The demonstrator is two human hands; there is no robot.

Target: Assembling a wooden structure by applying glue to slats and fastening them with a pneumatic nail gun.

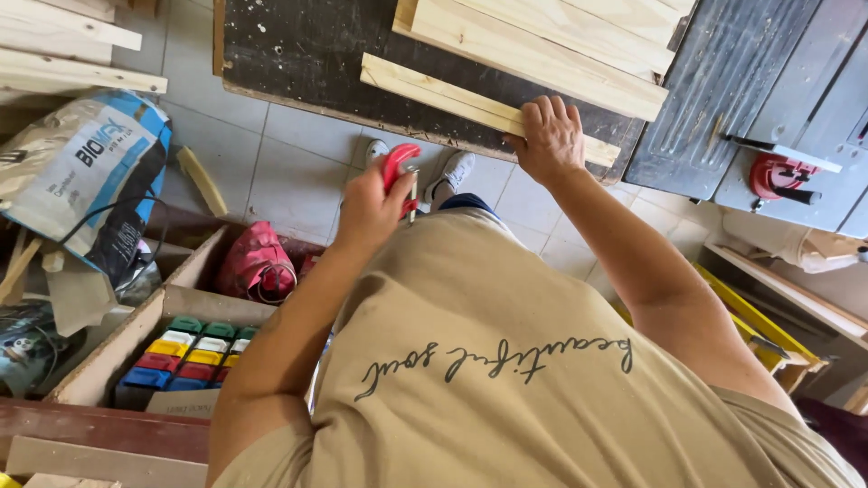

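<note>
Up close, left hand [366, 210] grips a red-handled tool [400, 172]; right hand [547, 137] clasps a pale wood strip [452, 98].

Red tool [399, 165], pale wooden strip [452, 98]
</note>
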